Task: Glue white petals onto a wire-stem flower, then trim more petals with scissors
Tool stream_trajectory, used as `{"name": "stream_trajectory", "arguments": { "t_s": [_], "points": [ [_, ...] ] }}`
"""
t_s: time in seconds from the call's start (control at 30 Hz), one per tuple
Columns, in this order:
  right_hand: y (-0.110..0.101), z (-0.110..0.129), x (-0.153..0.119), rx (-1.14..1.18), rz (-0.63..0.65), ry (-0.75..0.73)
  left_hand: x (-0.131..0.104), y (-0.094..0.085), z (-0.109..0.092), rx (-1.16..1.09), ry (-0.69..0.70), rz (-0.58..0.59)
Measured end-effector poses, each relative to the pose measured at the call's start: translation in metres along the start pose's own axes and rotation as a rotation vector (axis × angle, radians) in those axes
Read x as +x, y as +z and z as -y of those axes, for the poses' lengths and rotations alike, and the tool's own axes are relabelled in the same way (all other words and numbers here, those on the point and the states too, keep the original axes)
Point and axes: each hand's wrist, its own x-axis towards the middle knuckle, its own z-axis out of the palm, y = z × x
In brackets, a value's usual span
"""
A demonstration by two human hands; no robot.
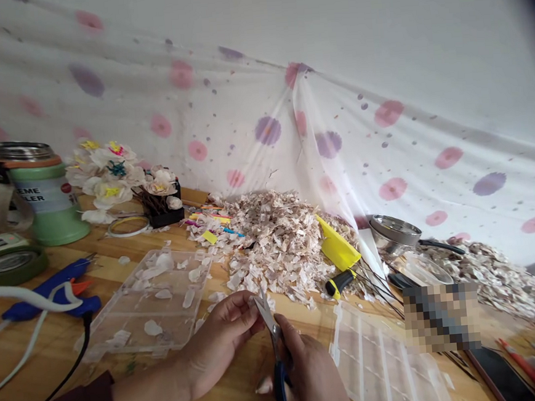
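Note:
My left hand (231,327) is closed in a pinch, its fingertips at the scissor blades. What it pinches is too small and hidden to make out. In my right hand (308,370) is a pair of scissors (275,331) with dark blue handles, its blades slightly apart and pointing up toward the left fingertips. Just behind both hands rises a large heap of thin, pale, petal-like flakes (275,243). A clear plastic lid or tray (137,316) with scattered flakes lies left of my left hand. Right of my right hand is a clear compartment box (382,358).
Blue glue guns (47,292) with cables lie at left, near a green jar (57,204). White handmade flowers (108,173) stand behind. A yellow-and-black handled tool (340,284), dark wires, a metal pan (394,230) and another flake heap (490,269) are at right.

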Motion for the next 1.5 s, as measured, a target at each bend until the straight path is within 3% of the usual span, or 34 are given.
{"name": "stream_trajectory", "arguments": {
  "t_s": [0.53,0.8,1.13,1.5],
  "points": [
    [-0.002,-0.002,-0.003,0.03,-0.048,0.015,0.003,-0.004,0.001,0.025,0.025,0.02],
    [-0.021,0.005,-0.002,0.29,-0.003,0.156,0.006,0.0,-0.01,0.106,0.054,-0.02],
    [-0.027,0.014,0.0,0.364,0.133,0.124,0.009,-0.004,-0.01,0.105,0.058,-0.048],
    [-0.024,0.008,-0.002,0.466,0.152,0.104,0.012,-0.015,-0.011,0.332,0.078,0.045]
  ]
}}
